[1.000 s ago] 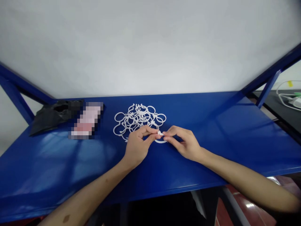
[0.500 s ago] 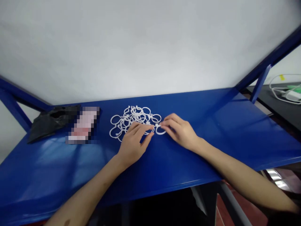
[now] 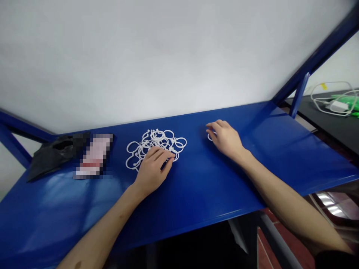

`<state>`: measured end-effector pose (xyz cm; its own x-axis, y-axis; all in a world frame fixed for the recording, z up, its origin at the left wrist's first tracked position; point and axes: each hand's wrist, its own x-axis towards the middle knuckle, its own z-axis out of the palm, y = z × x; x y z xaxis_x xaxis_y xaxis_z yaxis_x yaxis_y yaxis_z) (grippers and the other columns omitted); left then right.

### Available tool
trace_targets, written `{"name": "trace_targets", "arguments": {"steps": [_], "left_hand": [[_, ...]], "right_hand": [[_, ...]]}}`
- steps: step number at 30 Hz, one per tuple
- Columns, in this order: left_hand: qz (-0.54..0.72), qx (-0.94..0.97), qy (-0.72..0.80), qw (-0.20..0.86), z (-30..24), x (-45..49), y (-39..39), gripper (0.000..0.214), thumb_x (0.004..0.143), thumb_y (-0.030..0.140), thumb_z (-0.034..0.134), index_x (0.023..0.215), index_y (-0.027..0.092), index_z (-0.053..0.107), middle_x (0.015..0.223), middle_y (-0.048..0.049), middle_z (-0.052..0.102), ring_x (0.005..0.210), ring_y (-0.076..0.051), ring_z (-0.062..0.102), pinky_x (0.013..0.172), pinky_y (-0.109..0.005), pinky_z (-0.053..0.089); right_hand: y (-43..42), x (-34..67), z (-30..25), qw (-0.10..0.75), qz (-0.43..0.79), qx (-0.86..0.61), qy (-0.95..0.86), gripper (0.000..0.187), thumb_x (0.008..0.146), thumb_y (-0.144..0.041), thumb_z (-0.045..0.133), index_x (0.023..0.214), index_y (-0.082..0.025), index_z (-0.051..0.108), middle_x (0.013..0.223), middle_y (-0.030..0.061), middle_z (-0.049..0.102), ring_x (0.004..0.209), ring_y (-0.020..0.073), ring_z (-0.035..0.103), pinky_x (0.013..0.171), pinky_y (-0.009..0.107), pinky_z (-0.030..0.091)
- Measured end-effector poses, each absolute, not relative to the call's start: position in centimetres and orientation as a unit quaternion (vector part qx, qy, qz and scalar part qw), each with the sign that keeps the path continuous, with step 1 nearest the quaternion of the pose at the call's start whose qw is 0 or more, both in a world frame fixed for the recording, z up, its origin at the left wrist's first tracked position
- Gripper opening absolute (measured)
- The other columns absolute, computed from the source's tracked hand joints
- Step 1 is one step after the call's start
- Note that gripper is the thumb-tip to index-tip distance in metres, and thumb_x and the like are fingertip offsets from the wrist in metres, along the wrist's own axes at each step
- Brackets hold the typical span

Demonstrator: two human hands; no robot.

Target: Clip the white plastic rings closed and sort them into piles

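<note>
Blue metal shelf [image 3: 210, 186]: 1 level surface against a white wall. Black bag [image 3: 53, 155]: lying at the far left of the shelf, with a blurred pink item [image 3: 94, 156] just beside it. Pile of white rings [image 3: 155, 144]: tangled, left of centre, near the rear edge. Left hand [image 3: 153, 170]: palm down, fingers stretched out and close together, fingertips resting on the near edge of the pile, nothing clasped. Right hand [image 3: 226, 138]: well apart from the pile, fingers curled over 1 single ring [image 3: 209, 137] lying on the shelf. Whether that ring is pinched cannot be told.
</note>
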<state>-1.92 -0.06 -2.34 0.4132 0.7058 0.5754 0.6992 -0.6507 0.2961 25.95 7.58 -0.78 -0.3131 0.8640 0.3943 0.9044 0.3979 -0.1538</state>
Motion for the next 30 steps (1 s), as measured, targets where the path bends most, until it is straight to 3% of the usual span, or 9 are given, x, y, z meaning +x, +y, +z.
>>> {"name": "trace_targets", "arguments": {"steps": [5,11,17,22,30], "left_hand": [[0.34,0.843,0.416,0.003,-2.2,-1.7,-0.1,0.012,0.094,0.014,0.056,0.098,0.019,0.067,0.092,-0.0031,0.072,0.093,-0.02,0.061,0.093,-0.037,0.049],[0.341,0.844,0.414,0.003,-2.2,-1.6,-0.1,0.012,0.094,0.014,0.057,0.097,0.019,0.067,0.091,-0.0033,0.073,0.091,-0.02,0.061,0.091,-0.037,0.05],[0.337,0.852,0.401,0.003,-2.3,-1.6,-0.2,0.012,0.095,0.013,0.056,0.098,0.019,0.066,0.091,-0.0032,0.072,0.091,-0.019,0.061,0.09,-0.038,0.05],[0.334,0.848,0.411,0.004,-2.4,-1.8,-0.1,0.012,0.095,0.014,0.056,0.098,0.02,0.066,0.091,-0.0031,0.072,0.091,-0.02,0.061,0.091,-0.038,0.05],[0.329,0.85,0.412,0.011,-2.2,-1.6,-0.2,0.013,0.096,0.016,0.055,0.098,0.02,0.067,0.091,-0.0031,0.073,0.091,-0.019,0.061,0.09,-0.038,0.051]], "right_hand": [[6.4,23.7,-2.0,0.211,0.008,-0.38,-0.901,0.036,0.103,-0.026,0.046,0.136,-0.02,0.057,0.119,0.0137,0.058,0.101,0.0246,0.059,0.089,0.043,0.053],[6.1,22.7,-3.1,0.191,0.024,-0.361,-0.913,0.017,0.099,-0.024,0.055,0.108,-0.016,0.067,0.121,0.0153,0.056,0.098,0.0242,0.06,0.085,0.043,0.054],[5.4,22.4,-2.4,0.176,0.03,-0.359,-0.916,0.021,0.099,-0.032,0.055,0.11,-0.014,0.062,0.12,0.0152,0.058,0.099,0.0255,0.059,0.087,0.044,0.052],[5.2,22.3,-2.5,0.175,0.029,-0.355,-0.918,0.031,0.1,-0.03,0.054,0.128,-0.019,0.059,0.119,0.0144,0.058,0.098,0.0256,0.057,0.085,0.044,0.051],[5.3,22.2,-2.6,0.18,0.04,-0.349,-0.919,0.019,0.1,-0.03,0.054,0.103,-0.016,0.066,0.116,0.0147,0.059,0.094,0.0239,0.058,0.084,0.043,0.051]]}}
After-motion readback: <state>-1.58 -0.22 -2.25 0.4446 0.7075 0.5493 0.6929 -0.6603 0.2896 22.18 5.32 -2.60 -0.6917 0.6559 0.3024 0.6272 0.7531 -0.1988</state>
